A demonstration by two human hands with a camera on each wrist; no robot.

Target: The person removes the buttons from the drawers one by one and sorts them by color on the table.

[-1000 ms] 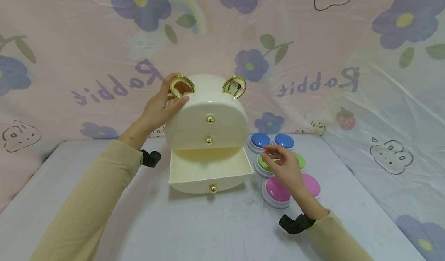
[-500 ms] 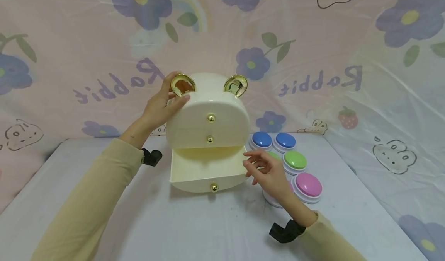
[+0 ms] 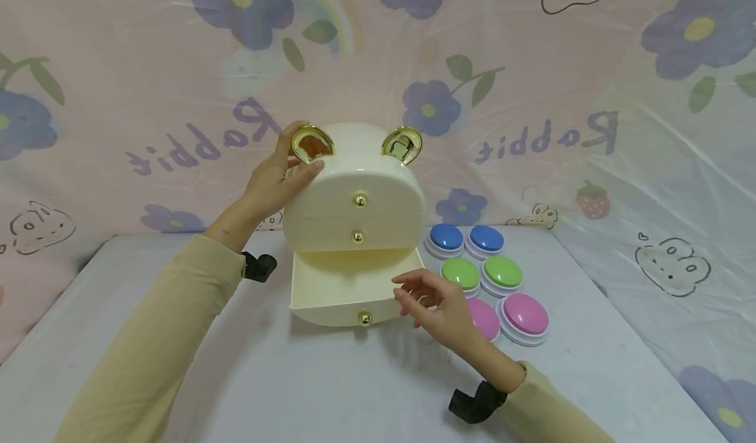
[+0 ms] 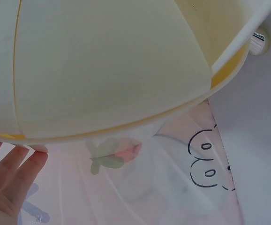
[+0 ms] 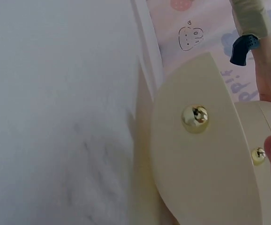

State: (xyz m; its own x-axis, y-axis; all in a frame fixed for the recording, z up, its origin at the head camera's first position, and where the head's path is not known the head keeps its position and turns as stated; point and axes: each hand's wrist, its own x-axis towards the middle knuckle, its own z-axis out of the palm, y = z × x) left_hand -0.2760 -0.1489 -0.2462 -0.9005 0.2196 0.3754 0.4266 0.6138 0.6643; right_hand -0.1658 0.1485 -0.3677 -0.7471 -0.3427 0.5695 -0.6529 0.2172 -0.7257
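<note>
A cream storage box [image 3: 331, 216] with gold-rimmed ears and gold knobs stands on the table, its bottom drawer [image 3: 325, 280] pulled out and bare inside. My left hand [image 3: 274, 184] grips the box's upper left by the ear, thumb on the front; in the left wrist view its fingers [image 4: 20, 176] meet the box's edge. Over the drawer's right front corner hovers my right hand [image 3: 437, 308], fingers loosely bent with nothing in them. The drawer's gold knob [image 3: 365, 318] is left of these fingers. The right wrist view shows the drawer front [image 5: 206, 159] close up.
Right of the box stand push-button lights or buttons on white bases in pairs: blue [image 3: 486, 238], green [image 3: 503, 272] and pink [image 3: 525, 314]. My right hand partly covers the nearer pink one [image 3: 484, 318]. A printed cloth [image 3: 354, 56] hangs behind the white table [image 3: 283, 390].
My right hand has moved left, from above the coloured buttons to the drawer's right front corner. The left hand stays on the box, and the drawer remains out.
</note>
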